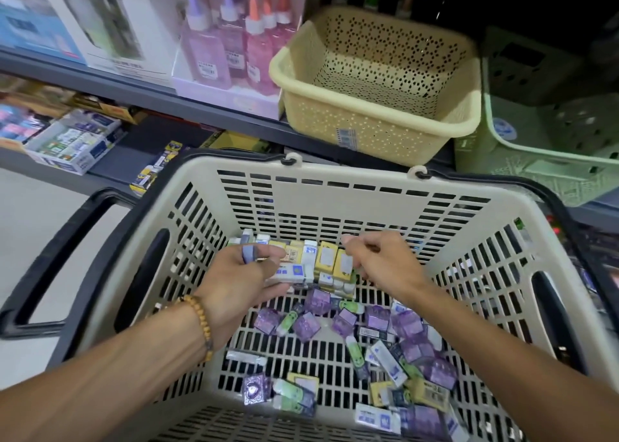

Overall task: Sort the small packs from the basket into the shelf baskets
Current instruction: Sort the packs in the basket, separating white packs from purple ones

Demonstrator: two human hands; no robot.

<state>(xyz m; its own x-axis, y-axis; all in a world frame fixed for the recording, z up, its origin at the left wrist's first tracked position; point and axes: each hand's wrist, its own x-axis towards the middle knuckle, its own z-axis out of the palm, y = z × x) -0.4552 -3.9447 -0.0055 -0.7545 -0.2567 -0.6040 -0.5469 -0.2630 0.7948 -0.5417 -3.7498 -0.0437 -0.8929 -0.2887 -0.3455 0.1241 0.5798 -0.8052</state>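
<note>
A beige shopping basket point(351, 190) with black handles fills the lower view. Several small packs, purple, green, white and yellow, lie loose on its floor point(375, 324). Above them both hands lift a stacked row of white and yellow packs point(326, 257). My left hand point(241, 274), with a bead bracelet on the wrist, grips the row's left end. My right hand point(382, 260) grips the right end with curled fingers. On the shelf behind stand a tan perforated basket point(371, 106), which looks empty, and a pale green basket point(549, 153).
Glue bottles in a lilac display tray point(234, 56) and white boxes point(110, 22) stand left of the tan basket. A lower shelf at left holds boxed goods point(73, 140). A dark basket point(522, 66) sits inside the green one.
</note>
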